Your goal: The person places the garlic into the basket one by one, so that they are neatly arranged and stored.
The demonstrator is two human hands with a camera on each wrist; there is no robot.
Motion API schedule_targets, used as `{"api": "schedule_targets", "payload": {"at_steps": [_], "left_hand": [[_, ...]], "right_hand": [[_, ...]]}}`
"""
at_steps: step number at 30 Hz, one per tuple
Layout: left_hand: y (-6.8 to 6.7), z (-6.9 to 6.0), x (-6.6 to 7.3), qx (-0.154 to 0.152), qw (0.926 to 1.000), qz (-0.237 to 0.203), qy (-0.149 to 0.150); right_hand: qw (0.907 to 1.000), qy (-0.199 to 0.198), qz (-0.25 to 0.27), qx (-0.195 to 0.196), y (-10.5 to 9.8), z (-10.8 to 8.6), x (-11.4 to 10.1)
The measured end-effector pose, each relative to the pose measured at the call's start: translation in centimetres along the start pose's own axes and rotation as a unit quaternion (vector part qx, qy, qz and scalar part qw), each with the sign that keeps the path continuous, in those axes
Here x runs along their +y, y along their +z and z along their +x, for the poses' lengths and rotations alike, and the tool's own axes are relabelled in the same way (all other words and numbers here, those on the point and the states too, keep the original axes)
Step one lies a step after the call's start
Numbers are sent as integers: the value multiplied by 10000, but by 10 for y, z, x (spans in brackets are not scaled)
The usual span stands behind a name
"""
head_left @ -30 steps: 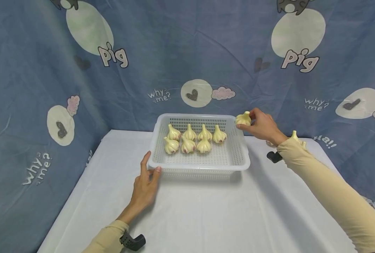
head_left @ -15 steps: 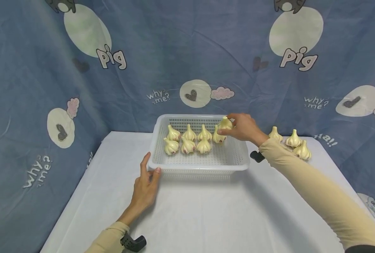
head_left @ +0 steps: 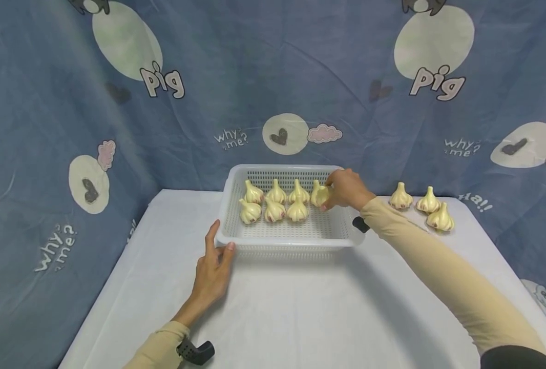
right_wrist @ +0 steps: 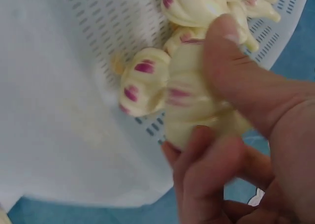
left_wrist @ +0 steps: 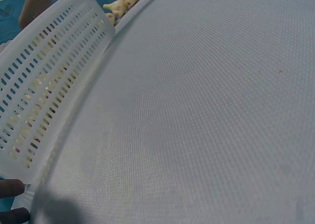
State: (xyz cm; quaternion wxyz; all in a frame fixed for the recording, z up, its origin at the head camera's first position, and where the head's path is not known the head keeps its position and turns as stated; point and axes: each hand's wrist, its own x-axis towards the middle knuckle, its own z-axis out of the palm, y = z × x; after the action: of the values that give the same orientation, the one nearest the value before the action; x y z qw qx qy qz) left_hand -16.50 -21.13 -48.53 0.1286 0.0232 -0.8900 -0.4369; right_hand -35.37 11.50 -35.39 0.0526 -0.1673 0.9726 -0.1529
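Note:
A white perforated basket (head_left: 291, 243) holds several garlic bulbs (head_left: 274, 210) in two rows. My right hand (head_left: 348, 189) is over its right part, pinching a garlic bulb (right_wrist: 189, 96) between thumb and fingers, beside the rightmost bulb of the back row. In the right wrist view the held bulb covers part of the bulbs behind it. At the basket's front left corner my left hand (head_left: 212, 274) touches the rim with thumb and forefinger spread. Its fingertips (left_wrist: 12, 188) show at the lower left of the left wrist view, by the basket's corner.
Three more garlic bulbs (head_left: 440, 217) stand on the white-covered table (head_left: 300, 307) to the right of the basket, beyond my right forearm. A blue printed curtain (head_left: 236, 61) hangs behind the table and along its sides.
My right hand has carried the garlic bulb leftward over the basket's rim and then down into the basket. My left hand has stayed at the corner.

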Motion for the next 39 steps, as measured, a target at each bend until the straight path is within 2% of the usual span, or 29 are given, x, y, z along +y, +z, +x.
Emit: {"api": "schedule_targets", "payload": {"at_steps": [5, 10, 15, 19, 26, 34, 39], "left_hand": [[0, 0, -1, 23, 10000, -43, 17], [1, 0, -1, 16, 10000, -79, 32], [1, -1, -2, -13, 10000, -54, 53], [1, -1, -3, 1, 10000, -64, 59], [2, -2, -4, 3, 10000, -93, -24], [2, -1, -3, 31, 9998, -187, 24], [2, -1, -4, 26, 9997, -230, 2]], "right_hand": [[9995, 20, -308, -95, 6, 2, -9], [9974, 70, -530, -489, 13, 2, -15], [9928, 252, -595, -1012, 22, 5, -15], [9913, 420, -439, -1169, 27, 9, -13], [9899, 616, -369, -1223, 36, 13, -4], [9895, 559, -768, -1086, 42, 15, -5], [9909, 534, -765, -975, 45, 16, -5]]}}
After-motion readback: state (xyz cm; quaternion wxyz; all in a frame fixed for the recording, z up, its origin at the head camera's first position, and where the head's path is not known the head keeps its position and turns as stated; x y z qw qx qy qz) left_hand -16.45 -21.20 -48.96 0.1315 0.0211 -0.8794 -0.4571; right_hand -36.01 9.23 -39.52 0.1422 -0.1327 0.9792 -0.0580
